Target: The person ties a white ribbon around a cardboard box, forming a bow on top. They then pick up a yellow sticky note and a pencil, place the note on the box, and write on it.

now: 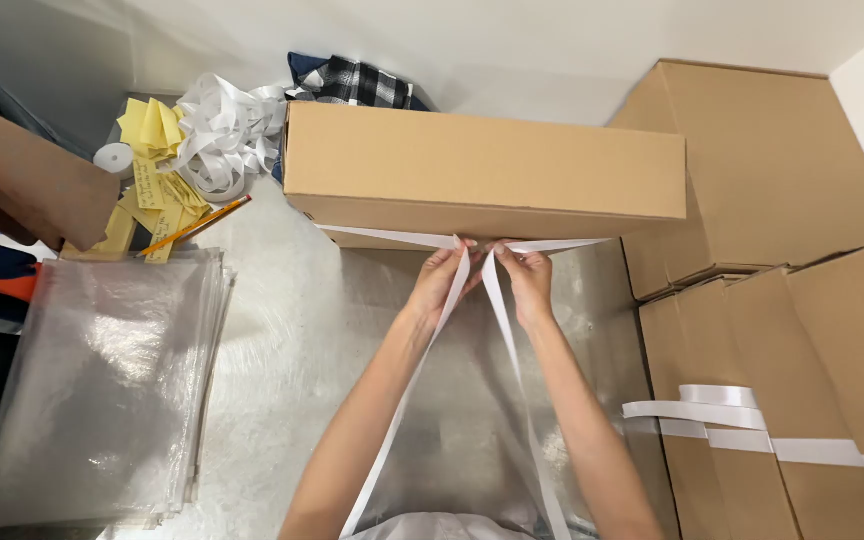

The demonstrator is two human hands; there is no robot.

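Pinching a white strap (pixel 422 350) just below the front edge of a long cardboard box (pixel 482 170), the left hand (pixel 444 280) and the right hand (pixel 527 282) sit close together, fingertips nearly touching, each closed on its own length of the strap. From the grip, the strap runs sideways under the box in both directions and two loose ends trail back toward the person along the forearms. The box lies across a shiny, plastic-covered table (pixel 292 340). To the left rests a stack of clear plastic bags (pixel 102 380); beyond it lie yellow paper slips (pixel 157 180), a pencil (pixel 197 225) and a heap of white strap offcuts (pixel 227 130). On the right stand more cardboard boxes (pixel 782 400), one banded with white strap.
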